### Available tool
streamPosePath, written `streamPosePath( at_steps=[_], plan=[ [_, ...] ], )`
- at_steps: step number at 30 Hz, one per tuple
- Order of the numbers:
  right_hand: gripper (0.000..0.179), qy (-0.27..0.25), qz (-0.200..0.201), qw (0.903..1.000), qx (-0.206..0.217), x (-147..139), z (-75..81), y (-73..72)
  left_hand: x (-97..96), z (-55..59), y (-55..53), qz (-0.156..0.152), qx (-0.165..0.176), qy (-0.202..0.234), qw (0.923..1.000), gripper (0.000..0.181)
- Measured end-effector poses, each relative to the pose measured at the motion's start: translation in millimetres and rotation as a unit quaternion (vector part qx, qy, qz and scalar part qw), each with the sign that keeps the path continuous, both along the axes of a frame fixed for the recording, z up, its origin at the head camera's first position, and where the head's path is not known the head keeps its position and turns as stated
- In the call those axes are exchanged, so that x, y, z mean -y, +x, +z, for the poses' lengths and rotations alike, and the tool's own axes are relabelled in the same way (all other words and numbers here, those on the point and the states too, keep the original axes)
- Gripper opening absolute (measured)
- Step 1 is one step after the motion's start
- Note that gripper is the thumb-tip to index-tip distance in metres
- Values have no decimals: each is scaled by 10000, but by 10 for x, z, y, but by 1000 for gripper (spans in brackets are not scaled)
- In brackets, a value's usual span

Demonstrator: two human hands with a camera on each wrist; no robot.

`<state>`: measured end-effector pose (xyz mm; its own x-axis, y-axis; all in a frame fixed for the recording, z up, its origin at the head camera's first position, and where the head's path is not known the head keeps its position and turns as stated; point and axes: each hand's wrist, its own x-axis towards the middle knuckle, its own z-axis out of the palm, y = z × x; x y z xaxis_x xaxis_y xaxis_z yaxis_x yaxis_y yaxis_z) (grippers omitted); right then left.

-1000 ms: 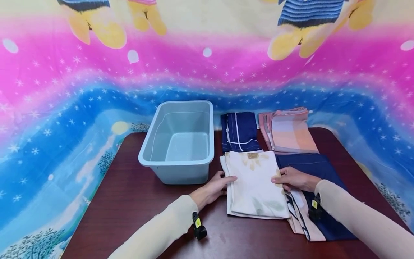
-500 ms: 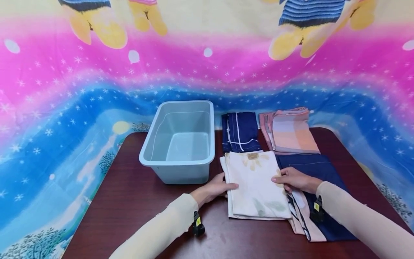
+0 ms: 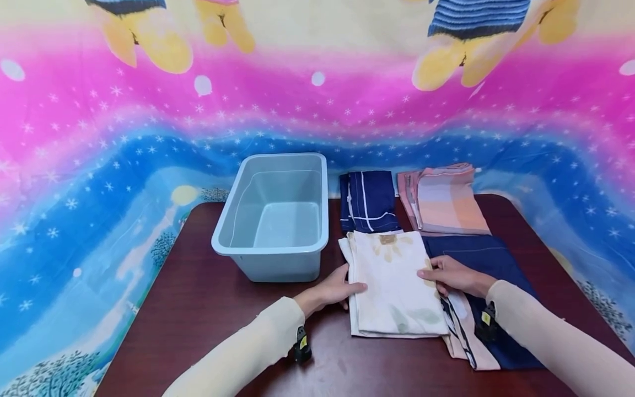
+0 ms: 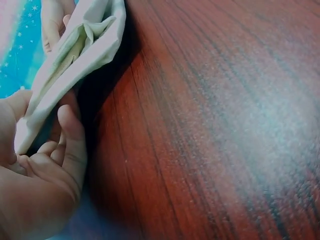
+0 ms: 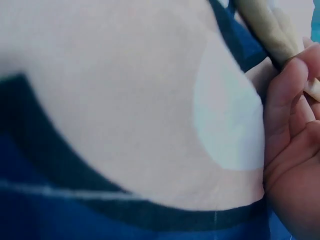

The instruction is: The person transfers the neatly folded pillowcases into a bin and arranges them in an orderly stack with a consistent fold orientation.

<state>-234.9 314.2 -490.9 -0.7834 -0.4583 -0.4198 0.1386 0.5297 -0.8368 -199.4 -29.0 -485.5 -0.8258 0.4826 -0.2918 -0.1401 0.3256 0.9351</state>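
Observation:
A folded white cloth (image 3: pixel 392 298) with a faded flower print lies in front of me in the head view, at the table's middle right. My left hand (image 3: pixel 333 288) pinches its left edge, thumb on top and fingers beneath. On the opposite edge, my right hand (image 3: pixel 455 274) holds the cloth, its thumb over the top. The left wrist view shows the folded layers (image 4: pixel 75 75) between thumb and fingers, lifted off the wood at that edge. In the right wrist view, the right fingers (image 5: pixel 287 90) grip the cloth's edge above a pink, white and navy cloth (image 5: pixel 130 100).
A pale blue plastic tub (image 3: pixel 278 220) stands left of the cloth. Behind lie a folded navy cloth (image 3: pixel 369 201) with white lines and a folded pink checked cloth (image 3: pixel 446 204). Another navy cloth (image 3: pixel 501 309) lies under the right forearm. A printed curtain (image 3: pixel 317 121) surrounds the table.
My left hand has slid slightly nearer along the white cloth's left edge. The cloth has shifted a little right and toward me. The right hand keeps its hold.

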Motion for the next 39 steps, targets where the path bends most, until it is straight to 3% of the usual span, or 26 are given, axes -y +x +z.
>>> streamPosePath(
  at_steps=[15, 27, 39],
  plan=[
    [33, -319, -235, 9988, -273, 28, 175, 115, 30, 109, -1, -276, 441, 420, 9978, 62],
    [37, -332, -501, 9969, -499, 86, 329, 259, 93, 259, 11, -502, 348, 375, 9974, 61],
    [35, -466, -400, 9963, -596, 64, 679, 335, 89, 527, 94, -443, 220, 265, 9984, 61]
  ],
)
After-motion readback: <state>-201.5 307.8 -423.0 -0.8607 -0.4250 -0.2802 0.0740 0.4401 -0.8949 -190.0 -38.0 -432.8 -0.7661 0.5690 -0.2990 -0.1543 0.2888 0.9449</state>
